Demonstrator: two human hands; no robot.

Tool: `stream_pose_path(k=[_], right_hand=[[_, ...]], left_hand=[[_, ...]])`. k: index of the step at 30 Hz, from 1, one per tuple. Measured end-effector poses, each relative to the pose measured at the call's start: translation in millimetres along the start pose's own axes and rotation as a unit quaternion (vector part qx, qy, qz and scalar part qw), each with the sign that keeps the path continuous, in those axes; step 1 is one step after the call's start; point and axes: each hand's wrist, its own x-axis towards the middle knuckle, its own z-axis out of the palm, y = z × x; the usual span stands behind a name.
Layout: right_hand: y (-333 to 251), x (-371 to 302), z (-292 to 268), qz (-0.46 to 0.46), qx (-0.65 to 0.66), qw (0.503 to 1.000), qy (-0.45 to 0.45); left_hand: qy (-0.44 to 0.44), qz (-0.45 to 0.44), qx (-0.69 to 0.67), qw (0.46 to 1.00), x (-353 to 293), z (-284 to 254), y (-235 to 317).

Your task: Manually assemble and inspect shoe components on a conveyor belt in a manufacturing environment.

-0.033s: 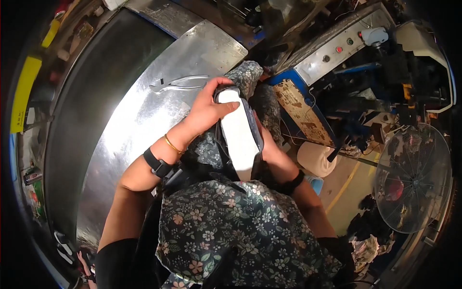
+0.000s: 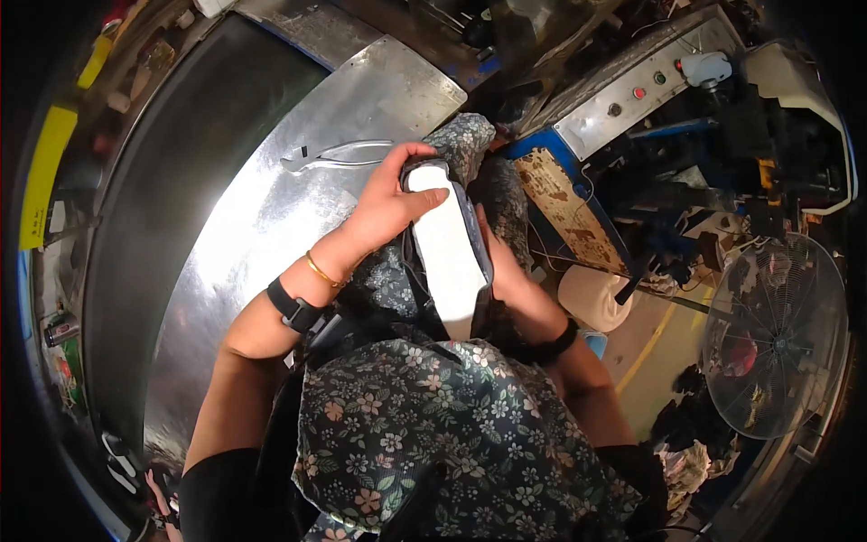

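A dark shoe upper [image 2: 484,264] lies upside down over my lap, its white, sole-shaped bottom [image 2: 449,253] turned up. My left hand [image 2: 390,200] is closed round its far end, the thumb pressing flat on the white surface and the fingers curling over the dark edge. Against the right side of the shoe upper rests my right hand [image 2: 503,264], with some of its fingers hidden behind it. Metal pliers [image 2: 348,155] lie on the shiny metal table [image 2: 244,212] just left of my left hand.
A dark belt-like surface [image 2: 172,190] runs along the table's left. To the right stand a control panel [image 2: 614,104] with coloured buttons, a pale roll [image 2: 591,296] and a caged fan [image 2: 777,339]. A floral apron [image 2: 452,425] covers my lap.
My right hand has shifted slightly along the side of the shoe upper, and more of its fingers shows. My left hand and the shoe upper stay in place.
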Motion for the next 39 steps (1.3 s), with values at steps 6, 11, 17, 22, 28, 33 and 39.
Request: stream_pose_path(k=[6,11,17,22,28,33,39], right_hand=[[-45,-11,39,-0.145,-0.691,0.701,0.099],[-30,-10,-16,0.023,-0.016,0.989,-0.144],[-6,-27,8,-0.148,-0.210,0.965,-0.052],[-3,2,39,-0.153,-0.042,0.987,-0.031],[2,-2,75,-0.186,-0.296,0.934,0.073],[28,14,61,-0.319,-0.207,0.924,-0.024],[37,2,47,-0.355,-0.251,0.900,0.016]], left_hand=[[0.053,0.016,0.157,0.986,14,5,-10],[0.001,0.054,0.148,0.988,13,2,-12],[-0.026,-0.042,0.017,0.999,14,2,14],[0.158,-0.066,-0.120,0.978,9,4,-24],[0.270,0.097,0.670,0.684,4,12,16],[0.119,0.148,0.336,0.923,-22,-47,-75],[0.198,0.134,0.304,0.922,-45,2,-40]])
